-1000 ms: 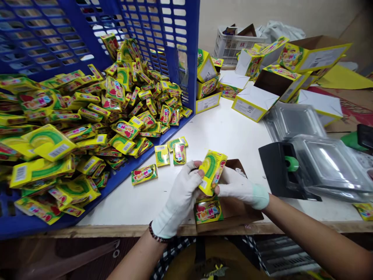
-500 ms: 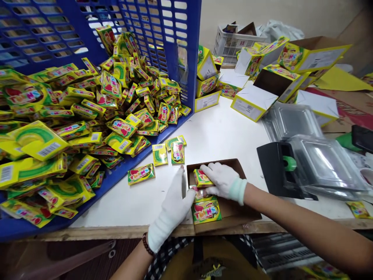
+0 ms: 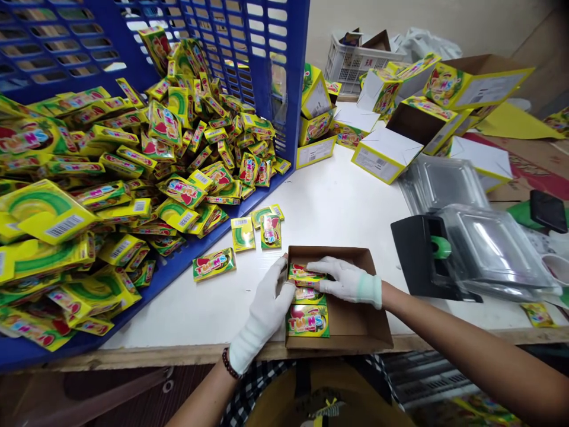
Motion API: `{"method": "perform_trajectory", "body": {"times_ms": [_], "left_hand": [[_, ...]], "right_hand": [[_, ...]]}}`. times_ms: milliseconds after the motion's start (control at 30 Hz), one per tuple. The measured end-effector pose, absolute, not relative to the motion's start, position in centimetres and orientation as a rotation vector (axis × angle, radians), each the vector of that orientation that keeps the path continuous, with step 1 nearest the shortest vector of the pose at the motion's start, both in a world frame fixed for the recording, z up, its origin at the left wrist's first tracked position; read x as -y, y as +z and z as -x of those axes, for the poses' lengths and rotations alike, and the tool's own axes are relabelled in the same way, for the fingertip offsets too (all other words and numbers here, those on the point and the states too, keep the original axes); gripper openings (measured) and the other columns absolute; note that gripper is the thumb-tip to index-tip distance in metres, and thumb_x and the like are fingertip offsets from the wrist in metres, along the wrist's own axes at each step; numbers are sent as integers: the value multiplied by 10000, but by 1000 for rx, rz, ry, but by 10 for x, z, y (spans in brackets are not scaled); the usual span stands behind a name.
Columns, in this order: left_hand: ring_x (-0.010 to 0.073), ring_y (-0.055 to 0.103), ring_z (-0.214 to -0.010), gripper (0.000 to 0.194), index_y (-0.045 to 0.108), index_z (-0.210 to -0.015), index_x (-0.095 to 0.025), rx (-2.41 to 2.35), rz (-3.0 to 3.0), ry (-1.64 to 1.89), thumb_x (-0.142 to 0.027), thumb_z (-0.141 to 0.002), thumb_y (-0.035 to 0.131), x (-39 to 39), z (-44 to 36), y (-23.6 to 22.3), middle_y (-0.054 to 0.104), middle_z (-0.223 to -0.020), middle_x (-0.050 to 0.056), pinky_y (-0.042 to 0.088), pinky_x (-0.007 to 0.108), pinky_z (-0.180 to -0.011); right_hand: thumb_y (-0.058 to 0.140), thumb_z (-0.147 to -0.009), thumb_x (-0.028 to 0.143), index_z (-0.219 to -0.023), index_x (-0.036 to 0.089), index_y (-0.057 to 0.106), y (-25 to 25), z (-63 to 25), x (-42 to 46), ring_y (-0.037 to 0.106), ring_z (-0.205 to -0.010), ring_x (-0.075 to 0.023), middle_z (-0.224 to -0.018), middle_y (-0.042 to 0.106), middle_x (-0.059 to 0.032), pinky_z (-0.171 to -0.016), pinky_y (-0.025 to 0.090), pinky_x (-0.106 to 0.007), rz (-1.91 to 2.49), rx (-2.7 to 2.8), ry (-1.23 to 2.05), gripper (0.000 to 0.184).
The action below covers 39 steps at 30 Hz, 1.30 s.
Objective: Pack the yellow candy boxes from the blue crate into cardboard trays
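Observation:
An open cardboard box [image 3: 360, 329] sits at the front edge of the table, its brown inside facing up. Along its left wall lies a column of small yellow-green TWINS candy boxes [image 3: 307, 321]. My right hand [image 3: 344, 280], in a white glove, reaches into the box and grips the upper candy box [image 3: 304, 271], which lies level near the far left corner. My gloved left hand [image 3: 269, 302] holds the cardboard box's left wall, fingers outside and thumb over the rim. Left of it, several loose candy boxes [image 3: 214, 264] rest on the table.
A large blue crate [image 3: 296, 89] heaped with candy boxes fills the left side. At the back right are several display cartons [image 3: 389, 151]. Clear plastic trays [image 3: 498, 249] and a black tape dispenser [image 3: 420, 258] stand on the right. A white basket [image 3: 344, 62] is behind.
My right hand has lowered the candy box from a tilt to lie flatter at the far left. The cardboard box has straightened and shifted slightly left. My left hand has closed nearer its wall.

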State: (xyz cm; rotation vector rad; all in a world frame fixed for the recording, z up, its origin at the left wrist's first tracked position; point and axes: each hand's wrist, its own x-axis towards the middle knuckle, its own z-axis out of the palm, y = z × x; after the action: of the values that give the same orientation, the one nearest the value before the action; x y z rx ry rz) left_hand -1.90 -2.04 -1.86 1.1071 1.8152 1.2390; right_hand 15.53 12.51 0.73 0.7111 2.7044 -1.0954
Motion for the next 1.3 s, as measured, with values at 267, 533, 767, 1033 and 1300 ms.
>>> {"method": "perform_trajectory", "body": {"times_ms": [267, 533, 767, 1033, 1300], "left_hand": [[255, 454, -1388, 635, 411, -1444, -107, -1619, -1055, 1312, -303, -855, 543, 29, 14, -16, 469, -1500, 154, 377, 418, -1174], [282, 482, -1345, 476, 533, -1334, -159, -2165, -1450, 1046, -371, -909, 506, 48, 81, -13, 555, -1406, 140, 345, 480, -1171], [353, 580, -1138, 474, 552, -1265, -114, -2685, -1680, 80, -275, -819, 533, 77, 166, -6, 588, -1266, 194, 469, 486, -962], [255, 629, -1025, 511, 496, -1218, -165, -2266, -1677, 845, -301, -747, 642, 53, 89, 39, 630, -1136, 112, 521, 409, -915], [236, 618, -1013, 345, 557, -1098, -191, -1580, -2005, 940, -253, -775, 665, 27, -10, 62, 655, -1092, 101, 523, 374, -901]], "right_hand": [[464, -975, 276, -1227, 179, 611, 16, -147, -113, 509, -1028, -285, -1148, 580, -160, -879, 459, -428, -682, -3090, -291, 307], [438, -957, 134, -1239, 147, 615, -11, -138, -110, 487, -1244, -276, -1361, 532, -171, -1022, 472, -454, -469, -3020, -514, 333], [437, -909, 110, -1286, 140, 606, -26, -146, -103, 494, -1297, -302, -1384, 548, -183, -1064, 463, -512, -420, -3068, -671, 414], [458, -960, 230, -1160, 168, 628, 58, -143, -105, 602, -1090, -226, -1171, 635, -130, -971, 507, -407, -598, -3395, -1094, 270], [592, -836, 252, -956, 164, 726, 110, -167, -105, 674, -847, -250, -908, 716, -109, -719, 489, -322, -486, -2549, -454, 200]]}}
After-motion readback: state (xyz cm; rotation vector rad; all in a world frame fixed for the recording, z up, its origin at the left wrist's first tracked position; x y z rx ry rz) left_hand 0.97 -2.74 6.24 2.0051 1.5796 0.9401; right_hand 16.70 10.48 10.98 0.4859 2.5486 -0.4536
